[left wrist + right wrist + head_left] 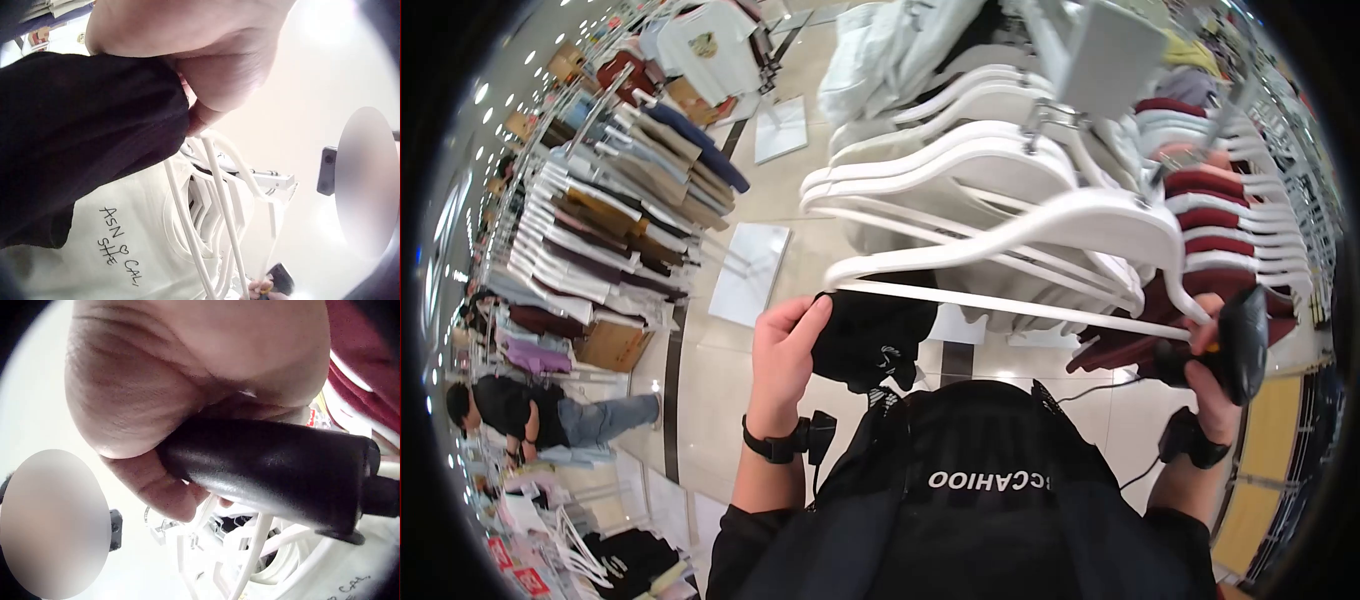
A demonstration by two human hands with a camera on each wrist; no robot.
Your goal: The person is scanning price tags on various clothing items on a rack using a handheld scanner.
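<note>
My left hand [785, 350] pinches the edge of a black garment [870, 335] beside the left end of a white hanger [1000, 245]. In the left wrist view the black cloth [87, 137] hangs from that hand [206, 56], next to the hanger bars. A black handheld device [1243, 345] is in my right hand [1218, 395], by the hanger's right end. Fingers [162, 494] curl round the device's black handle [269, 469] in the right wrist view; whether they also touch the hanger is hard to tell.
Several white hangers [940, 165] with pale clothes hang just ahead. Maroon and white garments [1215, 215] hang at the right, and a clothes rack [600, 220] stands at the left. A person [520, 410] stands at the lower left. Lettering marks a white shirt [94, 262].
</note>
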